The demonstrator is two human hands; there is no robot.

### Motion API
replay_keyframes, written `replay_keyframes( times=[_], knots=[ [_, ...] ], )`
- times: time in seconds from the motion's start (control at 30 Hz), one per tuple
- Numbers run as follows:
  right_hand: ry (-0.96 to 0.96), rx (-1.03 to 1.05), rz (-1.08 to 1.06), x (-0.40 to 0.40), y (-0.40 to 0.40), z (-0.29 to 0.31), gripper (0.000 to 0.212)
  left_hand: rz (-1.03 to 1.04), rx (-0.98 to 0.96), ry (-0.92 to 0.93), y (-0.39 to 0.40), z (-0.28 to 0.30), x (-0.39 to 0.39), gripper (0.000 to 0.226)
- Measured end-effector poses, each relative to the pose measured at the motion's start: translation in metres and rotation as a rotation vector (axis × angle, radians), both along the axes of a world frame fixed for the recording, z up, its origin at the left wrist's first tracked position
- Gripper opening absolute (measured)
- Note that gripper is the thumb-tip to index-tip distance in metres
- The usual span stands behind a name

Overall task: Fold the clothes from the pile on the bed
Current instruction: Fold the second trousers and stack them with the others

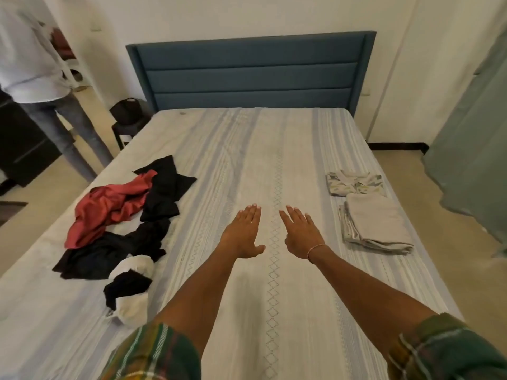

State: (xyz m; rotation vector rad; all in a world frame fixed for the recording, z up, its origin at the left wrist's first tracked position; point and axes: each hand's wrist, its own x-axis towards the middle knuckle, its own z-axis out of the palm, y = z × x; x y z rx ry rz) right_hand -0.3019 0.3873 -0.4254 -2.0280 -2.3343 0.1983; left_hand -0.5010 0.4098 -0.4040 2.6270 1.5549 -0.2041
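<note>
A loose pile lies on the left side of the bed [247, 149]: a red garment [109, 207], black clothes [162, 187] and a black-and-white piece [131, 289]. On the right side lie two folded items, a patterned one [355, 182] and a beige one [375, 223] nearer to me. My left hand [245, 231] and my right hand [300, 231] stretch out side by side over the bare middle of the bed, palms down, fingers straight. Neither hand holds anything.
A blue padded headboard [252, 72] stands at the far end. A person [41, 78] stands by the bed's left side near a dark stool [129, 124] with a black bag. A green curtain [477, 146] hangs at the right.
</note>
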Motion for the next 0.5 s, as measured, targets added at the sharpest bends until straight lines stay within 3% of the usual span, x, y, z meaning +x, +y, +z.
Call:
replay_keyframes(
  times=[0.5],
  knots=[
    [0.033,-0.024,0.316,-0.119,0.018,-0.005,0.077,0.317,-0.08,-0.027,-0.068,-0.019,-0.129,0.105]
  ],
)
